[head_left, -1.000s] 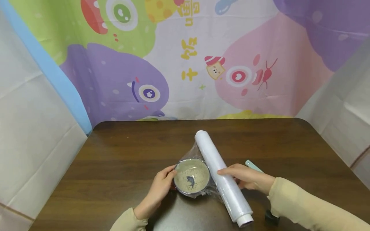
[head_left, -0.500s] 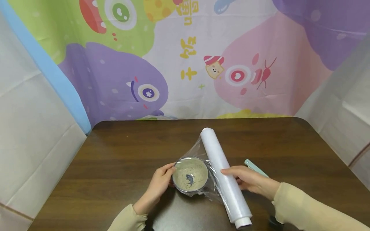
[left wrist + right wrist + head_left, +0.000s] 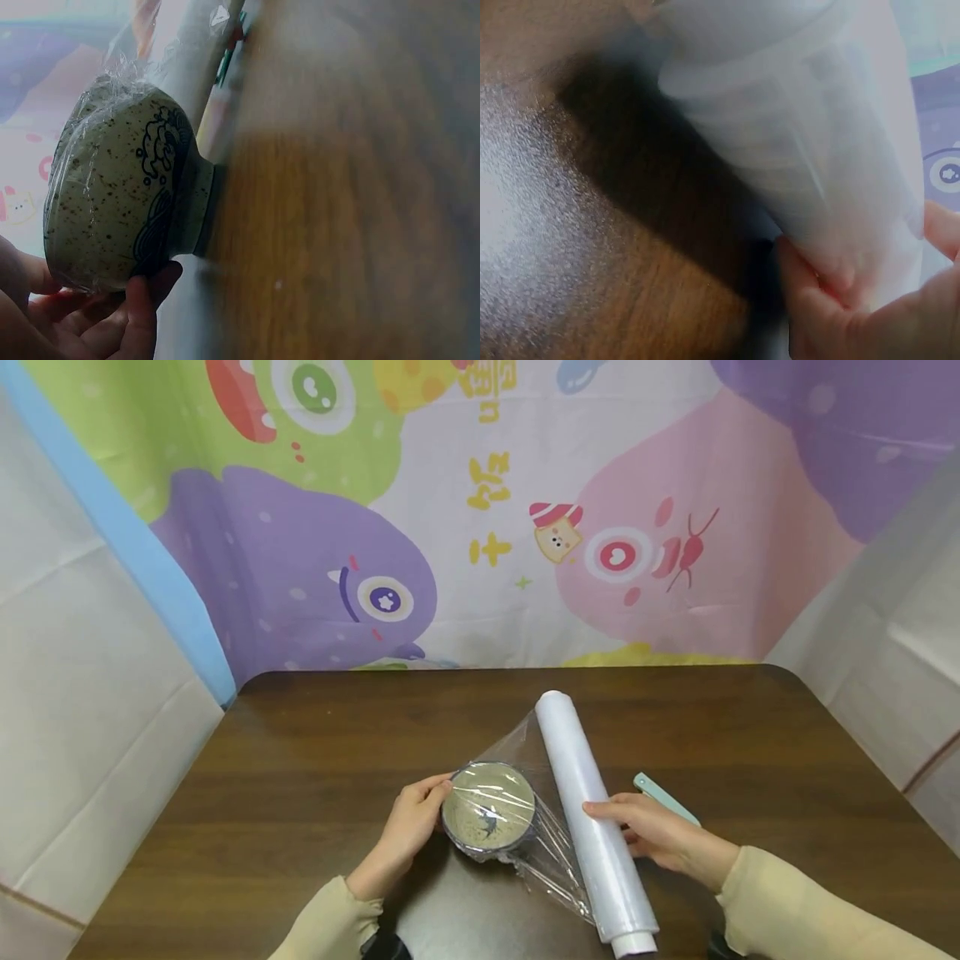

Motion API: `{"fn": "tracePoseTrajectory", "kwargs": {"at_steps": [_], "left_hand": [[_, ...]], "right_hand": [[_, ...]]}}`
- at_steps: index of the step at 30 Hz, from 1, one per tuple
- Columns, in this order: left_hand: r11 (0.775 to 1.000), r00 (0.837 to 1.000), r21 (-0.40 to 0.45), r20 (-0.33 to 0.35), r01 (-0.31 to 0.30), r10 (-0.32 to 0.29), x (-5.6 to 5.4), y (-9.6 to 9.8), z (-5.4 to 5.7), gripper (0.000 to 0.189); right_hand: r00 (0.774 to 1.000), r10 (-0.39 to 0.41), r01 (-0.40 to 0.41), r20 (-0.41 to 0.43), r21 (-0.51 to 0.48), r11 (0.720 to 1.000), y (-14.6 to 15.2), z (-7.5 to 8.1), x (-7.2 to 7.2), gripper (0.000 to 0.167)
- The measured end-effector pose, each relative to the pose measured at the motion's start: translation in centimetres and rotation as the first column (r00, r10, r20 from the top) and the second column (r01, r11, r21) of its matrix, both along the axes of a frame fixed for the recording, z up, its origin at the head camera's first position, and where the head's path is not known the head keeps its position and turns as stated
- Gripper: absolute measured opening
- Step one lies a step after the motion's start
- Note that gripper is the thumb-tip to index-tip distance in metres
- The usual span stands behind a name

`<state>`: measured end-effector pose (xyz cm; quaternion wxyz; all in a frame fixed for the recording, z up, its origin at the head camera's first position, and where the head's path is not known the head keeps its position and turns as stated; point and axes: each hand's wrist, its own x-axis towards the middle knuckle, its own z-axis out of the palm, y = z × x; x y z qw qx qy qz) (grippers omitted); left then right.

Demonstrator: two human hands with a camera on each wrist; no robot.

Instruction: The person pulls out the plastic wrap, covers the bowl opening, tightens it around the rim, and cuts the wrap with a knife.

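A person's left hand (image 3: 411, 823) is gripping a bowl (image 3: 468, 835) over the brown, shining table (image 3: 315, 793). Clear film (image 3: 551, 852) is covering the bowl, and inside a dark fish (image 3: 489, 821) is showing. From the bowl, the film is stretching to a white roll (image 3: 606, 852), just to the right, which the right hand (image 3: 660, 835) is gripping. Just beyond, a green tool (image 3: 666, 798) is lying. Behind the table, a cartoon cloth (image 3: 480, 610) is hanging.
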<state>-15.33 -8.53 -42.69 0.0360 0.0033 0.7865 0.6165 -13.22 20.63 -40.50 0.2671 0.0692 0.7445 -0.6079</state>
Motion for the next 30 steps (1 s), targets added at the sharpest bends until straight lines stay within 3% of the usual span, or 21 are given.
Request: {"fn": "tracePoseTrajectory", "kwargs": {"at_steps": [9, 18, 26, 30], "left_hand": [[0.997, 0.999, -0.079, -0.028, -0.019, 0.017, -0.8, -0.8, -0.2, 0.030], [0.996, 1.000, -0.087, 0.001, -0.002, 0.002, -1.1, -0.9, 0.0, 0.031], [0.999, 0.999, -0.034, 0.025, 0.042, -0.041, -1.1, -1.0, -0.1, 0.033], [0.999, 0.998, -0.007, 0.040, 0.039, -0.038, -1.0, -1.1, -0.1, 0.035]], "right_hand": [[1.000, 0.003, -0.001, -0.023, 0.090, 0.996, -0.5, -0.3, 0.1, 0.050], [0.998, 0.034, -0.025, -0.048, 0.175, 0.984, -0.8, -0.1, 0.0, 0.046], [0.991, 0.087, -0.052, -0.100, 0.310, 0.949, -1.0, 0.2, -0.2, 0.045], [0.990, 0.121, -0.090, -0.075, 0.335, 0.938, -0.7, 0.2, -0.4, 0.052]]}}
